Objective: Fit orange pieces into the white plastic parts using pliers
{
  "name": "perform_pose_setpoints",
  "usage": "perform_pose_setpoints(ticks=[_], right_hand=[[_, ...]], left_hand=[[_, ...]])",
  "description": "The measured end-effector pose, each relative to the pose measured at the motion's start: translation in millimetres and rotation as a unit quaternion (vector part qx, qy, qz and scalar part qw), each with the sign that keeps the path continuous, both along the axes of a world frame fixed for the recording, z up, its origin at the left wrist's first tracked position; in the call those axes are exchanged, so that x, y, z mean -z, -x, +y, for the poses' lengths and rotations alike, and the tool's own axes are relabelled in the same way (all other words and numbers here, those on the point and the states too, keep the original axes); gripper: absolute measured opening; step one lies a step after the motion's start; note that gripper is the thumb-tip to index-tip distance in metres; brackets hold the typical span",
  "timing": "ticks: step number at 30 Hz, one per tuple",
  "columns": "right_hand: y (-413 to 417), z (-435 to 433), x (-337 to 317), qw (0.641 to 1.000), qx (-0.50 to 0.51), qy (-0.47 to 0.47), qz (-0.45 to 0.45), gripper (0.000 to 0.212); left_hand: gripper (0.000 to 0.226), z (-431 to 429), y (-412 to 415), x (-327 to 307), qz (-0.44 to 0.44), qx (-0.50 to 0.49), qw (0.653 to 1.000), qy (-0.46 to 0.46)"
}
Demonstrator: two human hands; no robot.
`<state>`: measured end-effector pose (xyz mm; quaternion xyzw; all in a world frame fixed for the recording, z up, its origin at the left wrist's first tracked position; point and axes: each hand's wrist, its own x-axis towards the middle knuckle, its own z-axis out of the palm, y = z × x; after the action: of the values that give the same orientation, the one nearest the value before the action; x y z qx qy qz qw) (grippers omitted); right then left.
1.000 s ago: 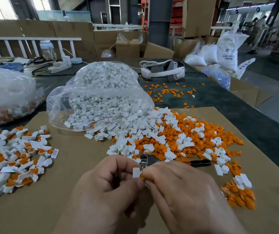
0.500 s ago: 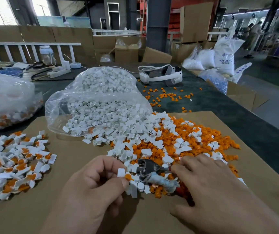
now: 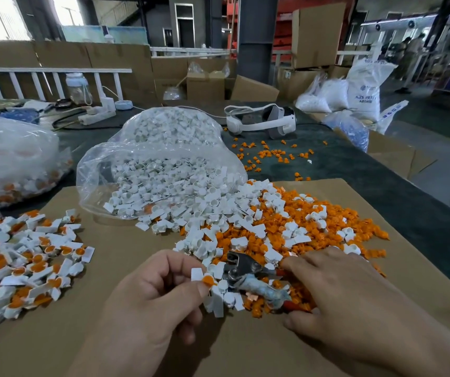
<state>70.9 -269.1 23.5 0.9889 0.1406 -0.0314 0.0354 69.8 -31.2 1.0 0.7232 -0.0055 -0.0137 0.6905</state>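
My left hand (image 3: 150,303) pinches a white plastic part (image 3: 197,274) with an orange piece (image 3: 208,280) sitting in it, just left of the pliers. The pliers (image 3: 242,268) lie on the mixed pile of white parts and orange pieces (image 3: 294,227), metal jaws pointing up-left, with one handle wrapped in pale tape and red grips. My right hand (image 3: 351,297) lies over the handles, fingers around the red grips; the grip itself is partly hidden.
A heap of fitted white-and-orange parts (image 3: 22,262) lies at the left on the brown cardboard sheet (image 3: 114,268). An open clear bag of white parts (image 3: 161,170) spills behind the pile. Another full bag (image 3: 11,161) sits far left. A white headset (image 3: 262,119) and scattered orange pieces lie beyond.
My right hand left the part that both hands held and moved right onto the pliers' handles. My left hand kept the white part with the orange piece.
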Motion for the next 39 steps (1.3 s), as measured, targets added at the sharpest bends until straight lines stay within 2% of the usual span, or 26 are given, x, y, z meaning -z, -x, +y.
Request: perform_pose_setpoints(ticks=[5, 8, 12, 15, 19, 23, 29, 36, 39], right_hand=[[1.1, 8.1, -2.3, 0.999, 0.004, -0.011, -0.043, 0.048], [3.1, 9.8, -5.5, 0.995, -0.004, -0.061, -0.078, 0.036], [8.8, 11.7, -14.4, 0.981, -0.025, -0.176, -0.076, 0.043], [11.5, 15.6, -14.4, 0.978, -0.06, -0.193, -0.054, 0.038], [12.4, 17.1, -13.6, 0.979, -0.089, -0.178, -0.041, 0.038], [14.1, 16.8, -13.7, 0.979, -0.095, -0.177, -0.038, 0.04], [14.6, 17.1, -14.0, 0.977, -0.092, -0.19, -0.035, 0.05], [15.6, 17.1, -11.4, 0.974, -0.099, -0.202, -0.04, 0.049], [14.3, 16.3, -10.1, 0.973, -0.104, -0.2, -0.038, 0.049]], left_hand=[[0.019, -2.2, -1.3, -2.6, 0.012, -0.002, 0.999, 0.046], [0.014, -4.4, -1.5, -7.1, 0.008, -0.008, 0.996, 0.084], [0.016, -7.4, 0.4, -13.5, 0.003, -0.03, 0.983, 0.183], [0.019, -5.6, 2.3, -11.4, -0.009, -0.026, 0.976, 0.218], [0.035, -0.4, 2.0, -4.8, -0.02, -0.011, 0.983, 0.184], [0.036, 1.1, 2.5, -4.3, -0.04, -0.006, 0.989, 0.145], [0.02, -1.6, 6.6, -10.2, -0.088, -0.034, 0.992, 0.086], [0.027, -0.1, 9.4, -7.3, -0.132, -0.035, 0.991, 0.005], [0.021, 1.3, 9.8, -7.6, -0.138, -0.024, 0.99, -0.018]])
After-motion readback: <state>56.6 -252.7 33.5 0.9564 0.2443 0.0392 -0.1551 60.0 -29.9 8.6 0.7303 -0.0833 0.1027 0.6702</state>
